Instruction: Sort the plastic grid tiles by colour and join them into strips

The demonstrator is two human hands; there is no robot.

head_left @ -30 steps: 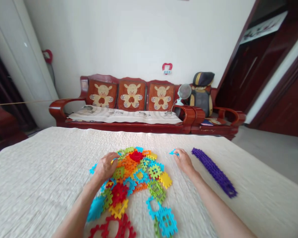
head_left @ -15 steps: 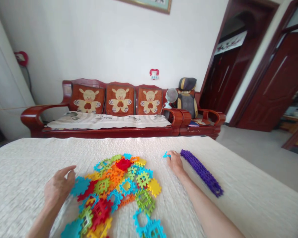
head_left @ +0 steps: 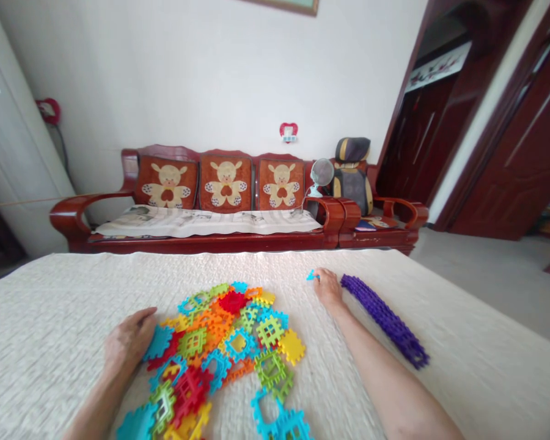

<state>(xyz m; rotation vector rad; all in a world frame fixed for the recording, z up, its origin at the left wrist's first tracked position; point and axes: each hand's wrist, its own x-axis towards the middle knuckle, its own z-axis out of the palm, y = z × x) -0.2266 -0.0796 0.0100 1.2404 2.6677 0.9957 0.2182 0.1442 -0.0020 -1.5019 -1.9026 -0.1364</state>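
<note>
My right hand [head_left: 327, 290] pinches a small light-blue toothed toy piece [head_left: 310, 275] over the far part of the table; the fingers hide most of it. Close on its right lies a long bundle of purple pieces [head_left: 385, 321]. My left hand [head_left: 129, 341] rests low on the cloth with its fingers stretched out, right beside a solid blue building piece [head_left: 159, 342] at the left edge of the pile. Between both hands spreads the pile of interlocking plastic pieces [head_left: 215, 324] in red, orange, yellow, green and blue. Nothing shows in the left hand.
A cream quilted cloth [head_left: 87, 281] covers the table. Beyond its far edge stands a dark red wooden sofa [head_left: 211, 242] with bear cushions [head_left: 226, 183], and a small fan [head_left: 321, 173] sits near its right arm. Joined blue pieces [head_left: 279, 418] lie at the near edge of view.
The view has turned a little to the left, so everything sits further right. My left hand has lowered its fingers beside the solid blue piece. The right hand still holds the small blue piece.
</note>
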